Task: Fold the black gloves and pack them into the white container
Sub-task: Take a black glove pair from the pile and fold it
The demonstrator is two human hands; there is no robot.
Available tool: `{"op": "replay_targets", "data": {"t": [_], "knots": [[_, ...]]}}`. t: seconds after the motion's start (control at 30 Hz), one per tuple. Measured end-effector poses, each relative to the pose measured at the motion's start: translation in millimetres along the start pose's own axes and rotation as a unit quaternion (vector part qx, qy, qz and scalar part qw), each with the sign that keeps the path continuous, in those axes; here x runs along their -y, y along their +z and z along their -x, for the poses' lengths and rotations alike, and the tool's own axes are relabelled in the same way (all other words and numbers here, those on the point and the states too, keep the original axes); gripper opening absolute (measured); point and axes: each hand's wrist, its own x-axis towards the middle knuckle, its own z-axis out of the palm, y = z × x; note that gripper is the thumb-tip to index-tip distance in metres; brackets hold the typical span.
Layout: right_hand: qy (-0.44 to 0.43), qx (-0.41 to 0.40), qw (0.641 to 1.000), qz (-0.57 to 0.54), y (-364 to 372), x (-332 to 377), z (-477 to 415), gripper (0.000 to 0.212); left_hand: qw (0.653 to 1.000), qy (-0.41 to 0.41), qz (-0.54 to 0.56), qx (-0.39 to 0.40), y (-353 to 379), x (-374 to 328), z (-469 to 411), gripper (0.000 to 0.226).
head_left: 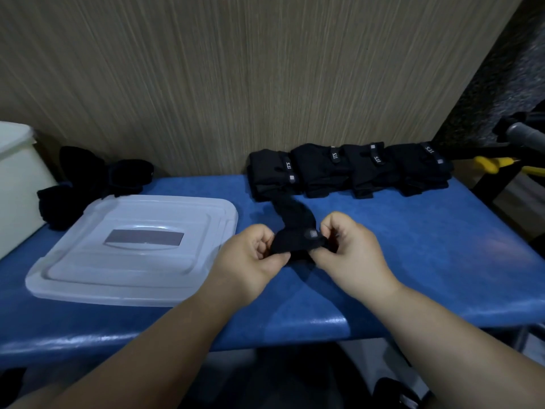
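At the middle of the blue padded tabletop, the soft black fabric glove is stretched between your hands. Your left hand pinches its near-left corner between thumb and curled fingers. Your right hand pinches the near-right corner the same way, beside a small grey tab sewn there. That near edge is lifted and lies across you, left to right. The glove's long axis runs away from you and a little to the left, its far end lying by the row of folded black glove bundles; whether it touches the leftmost bundle is hard to tell. Blur hides which end holds the fingers, though the tab suggests you grip the cuff.

My reading is that you are in the folding step, with this glove only started. The next move calls for carrying the pinched edge forward along that axis and laying it down squarely, so the limp cloth does not twist.

The four bundles sit side by side against the beige streaked wall. To your left lies the translucent white plastic lid, and past it a loose heap of unfolded black gloves. The white plastic container sits at the far left edge, well apart from your hands, so packing looks some way off.
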Motion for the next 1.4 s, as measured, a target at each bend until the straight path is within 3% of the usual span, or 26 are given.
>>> {"op": "replay_targets", "data": {"t": [0.17,0.33,0.5,0.57,0.67,0.77,0.83,0.93,1.0,1.2,1.3,1.4], "knots": [[-0.005,0.041,0.998,0.039,-1.1,2.1,1.1,0.028,1.000,-0.002,-0.017,0.009,-0.2,2.4,1.9,0.019],[-0.011,0.091,0.996,-0.002,-2.1,5.2,4.0,0.032,0.998,0.008,-0.006,0.060,-2.6,0.5,2.1,0.022],[0.048,0.106,0.991,-0.064,-5.5,7.4,2.3,0.036,0.995,0.021,0.053,0.085,-3.9,-6.1,5.3,0.011],[0.092,0.135,0.974,-0.157,-7.4,9.1,2.3,0.041,0.995,0.015,0.061,0.080,-4.9,-6.0,5.2,0.015],[0.169,0.184,0.920,-0.303,-12.2,13.0,1.2,0.051,0.997,0.009,0.045,0.056,-6.0,-1.8,2.0,0.018],[0.250,0.183,0.906,-0.288,-18.6,18.4,-0.2,0.077,0.999,0.005,0.014,0.041,-4.1,2.4,-0.7,0.012],[0.290,0.163,0.910,-0.247,-21.6,20.4,-1.4,0.070,0.999,0.002,-0.030,0.026,-2.3,5.2,-1.8,0.011],[0.306,0.115,0.916,-0.233,-22.2,19.1,-3.1,0.033,0.998,-0.007,-0.070,0.000,-0.5,6.9,-1.6,0.014],[0.312,0.107,0.917,-0.223,-22.2,18.9,-3.5,0.023,0.997,-0.016,-0.071,-0.010,-0.4,6.6,-2.0,0.014],[0.329,0.170,0.875,-0.312,-22.1,24.8,0.1,0.025,0.999,-0.040,-0.001,-0.037,1.6,4.0,-3.5,0.022],[0.308,0.178,0.895,-0.268,-20.5,25.3,2.6,0.033,0.996,-0.063,0.055,-0.023,2.6,1.5,-2.8,0.023],[0.294,0.138,0.920,-0.219,-18.3,25.3,2.9,0.035,0.996,-0.074,0.043,0.012,2.8,3.8,-1.6,0.034]]}}
